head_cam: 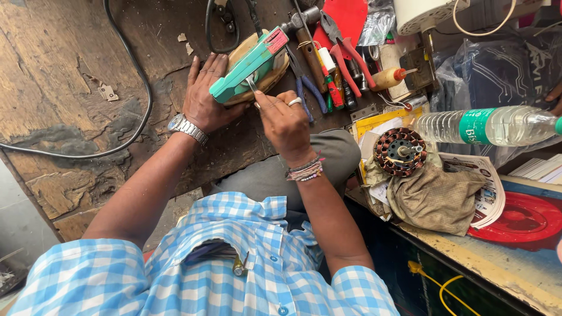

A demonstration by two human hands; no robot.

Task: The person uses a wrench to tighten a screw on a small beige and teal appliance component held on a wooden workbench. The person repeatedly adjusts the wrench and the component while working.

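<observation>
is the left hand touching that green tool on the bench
Touching. The head view shows the left hand lying flat with its fingers running under the green tool, no gap visible between them.

Only 1 view exists, from a camera worn on the person's head. It looks steeply down over the checked shirt (234,275) and along both forearms to the wooden workbench (64,76), close to the hands. The bench edge runs diagonally, and the cluttered side table (497,263) fills the right side.
</observation>
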